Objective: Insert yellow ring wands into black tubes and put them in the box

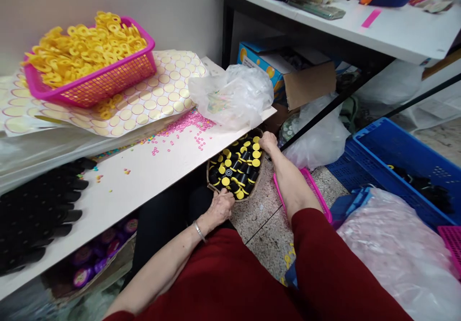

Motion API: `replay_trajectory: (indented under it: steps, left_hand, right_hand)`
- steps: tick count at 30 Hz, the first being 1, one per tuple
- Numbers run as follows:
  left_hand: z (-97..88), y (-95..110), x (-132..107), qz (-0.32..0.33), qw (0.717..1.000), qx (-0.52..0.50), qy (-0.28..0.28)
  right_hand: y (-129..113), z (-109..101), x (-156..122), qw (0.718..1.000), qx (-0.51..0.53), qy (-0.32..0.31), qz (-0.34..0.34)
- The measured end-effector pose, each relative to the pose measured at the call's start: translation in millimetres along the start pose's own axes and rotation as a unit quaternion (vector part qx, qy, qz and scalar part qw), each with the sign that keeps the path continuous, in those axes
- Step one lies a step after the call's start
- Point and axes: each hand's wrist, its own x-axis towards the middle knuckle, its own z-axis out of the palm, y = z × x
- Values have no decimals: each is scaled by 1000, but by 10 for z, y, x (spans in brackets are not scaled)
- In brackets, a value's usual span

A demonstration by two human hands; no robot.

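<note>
A round woven basket [213, 186] sits on the floor, half under the white board table [151, 177]. It is full of small black cylinders with yellow caps [239, 162]. My left hand [221, 207] grips the basket's near rim, fingers curled over it. My right hand [268, 142] is closed on the basket's far rim, just below the table edge.
On the table: a pink basket of yellow rings [90, 57], sheets of round stickers [151, 100], scattered pink beads [183, 124], a clear plastic bag [232, 95], black gloves [39, 210]. On the floor: blue crates [396, 162], a pink tray [317, 194], plastic bags [396, 249].
</note>
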Motion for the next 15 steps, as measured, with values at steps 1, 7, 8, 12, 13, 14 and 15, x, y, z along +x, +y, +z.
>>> replay_trajectory:
  steps: [1, 7, 8, 12, 13, 14, 15]
  left_hand:
    - [-37, -5, -23, -2, 1000, 4, -6]
    - [-213, -60, -147, 51, 998, 5, -38]
    - [-220, -70, -146, 66, 997, 3, -41]
    - [-211, -73, -46, 107, 993, -9, -51]
    - [-210, -57, -11, 115, 992, -14, -51]
    - [-214, -32, 16, 124, 991, -20, -51]
    - [-226, -1, 29, 133, 990, -26, -49]
  right_hand:
    - [16, -40, -53, 1000, -12, -1, 3]
    - [454, -302, -497, 996, -80, -7, 42]
    - [554, -338, -575, 994, -89, -4, 56]
    - [895, -508, -843, 986, -120, 13, 117]
    - [947, -565, -901, 984, -125, 19, 125]
    - [977, -624, -957, 984, -127, 23, 126]
    - [979, -679, -1010, 984, -128, 28, 118]
